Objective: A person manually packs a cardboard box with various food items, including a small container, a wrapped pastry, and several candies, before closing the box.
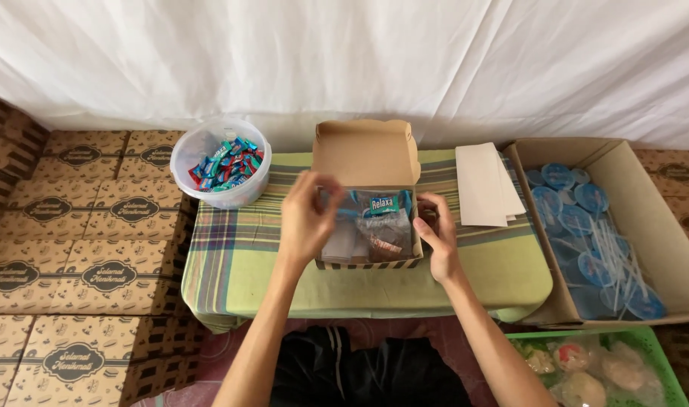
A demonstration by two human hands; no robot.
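The open snack box (368, 226) sat mid-table with its lid tipped back toward twelve o'clock, leaving the top free for both hands. The left hand (308, 218) hovered over its nine o'clock edge, fingers loosely curled, perhaps pinching a small sweet; it was blurred. The right hand (437, 234) steadied the three o'clock wall, fingers partly open, with the tub of sweets (221, 160) off at ten o'clock.

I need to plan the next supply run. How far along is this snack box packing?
Done: many closed patterned boxes lie stacked at the left. In hand: the open box on the small table already holds several wrapped snacks; the left hand and right hand are at its sides. Left: its lid is still up, and candies, sealed cups and white sheets remain.
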